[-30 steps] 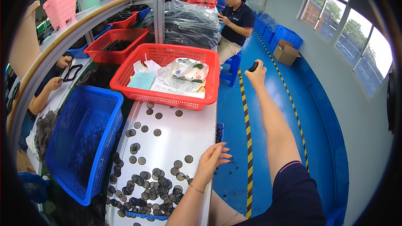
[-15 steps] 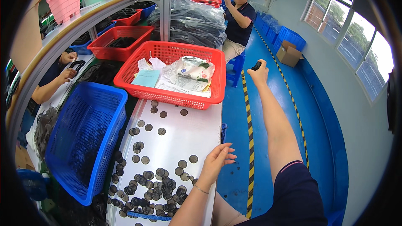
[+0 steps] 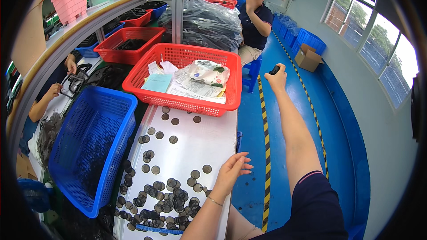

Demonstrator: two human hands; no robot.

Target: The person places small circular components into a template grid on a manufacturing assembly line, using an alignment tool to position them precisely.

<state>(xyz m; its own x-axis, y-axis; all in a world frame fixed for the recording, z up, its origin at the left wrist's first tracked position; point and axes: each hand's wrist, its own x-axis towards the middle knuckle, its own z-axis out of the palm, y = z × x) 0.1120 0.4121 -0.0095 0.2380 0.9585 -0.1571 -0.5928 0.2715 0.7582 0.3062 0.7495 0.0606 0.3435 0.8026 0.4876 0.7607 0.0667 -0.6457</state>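
My right arm reaches out over the blue floor, and my right hand [image 3: 276,80] is closed around a small black device [image 3: 275,70]. By the right edge of the white tabletop [image 3: 195,140] rests my left hand [image 3: 231,171], fingers loosely stretched and nothing in them. Nearest to it lie several thin dark see-through discs [image 3: 195,174]. Many more overlapping discs [image 3: 171,200] are heaped in front of me, partly behind my left forearm. A blue strip [image 3: 158,230] lies at the near end of the heap.
A red basket [image 3: 187,100] of papers stands at the table's far end. To the left is a blue basket [image 3: 126,120] with dark pieces inside. Beyond are bagged black goods [image 3: 204,22], a seated co-worker [image 3: 255,22] and a cardboard box [image 3: 308,58]. Another person's hands [image 3: 55,90] work at left.
The seated co-worker's raised hand has come in front of their face. At left, the other person's hands have moved apart around a black frame-like piece. My hands have barely moved.
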